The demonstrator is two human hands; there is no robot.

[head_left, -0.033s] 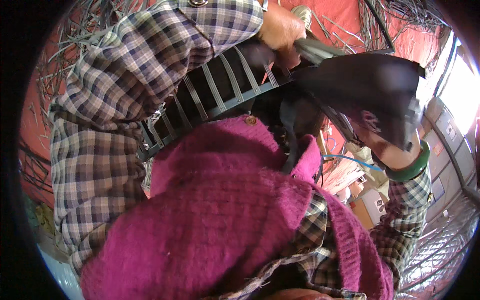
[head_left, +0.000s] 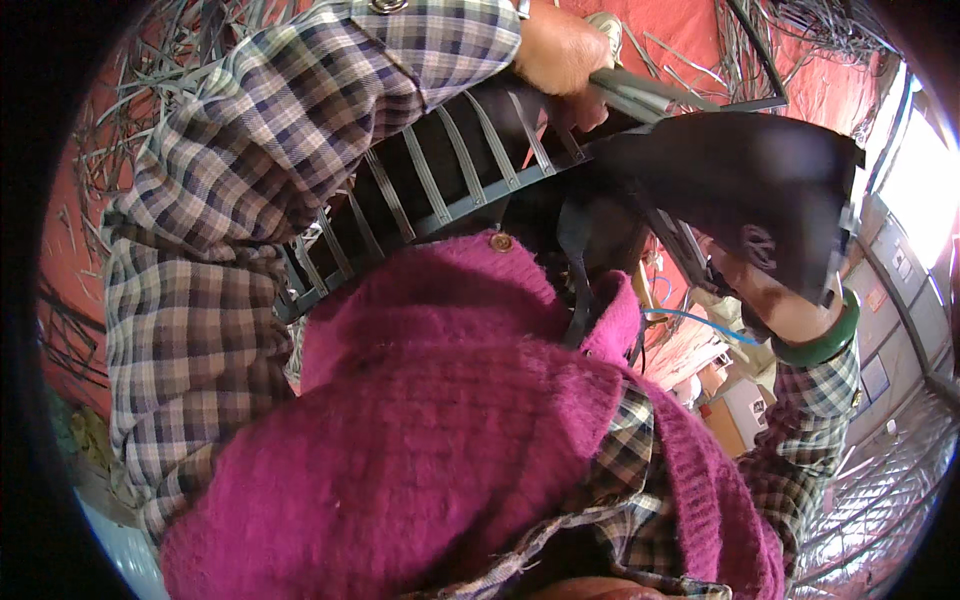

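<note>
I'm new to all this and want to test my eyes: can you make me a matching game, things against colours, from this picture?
Things:
1. knitted vest
2. bangle on the right wrist
3. ribbed slatted piece that the left hand grips
4. ground cover far below

Colours:
a. green
b. orange-red
c. magenta
d. grey-green

Right pairs: 1-c, 2-a, 3-d, 4-b.
</note>
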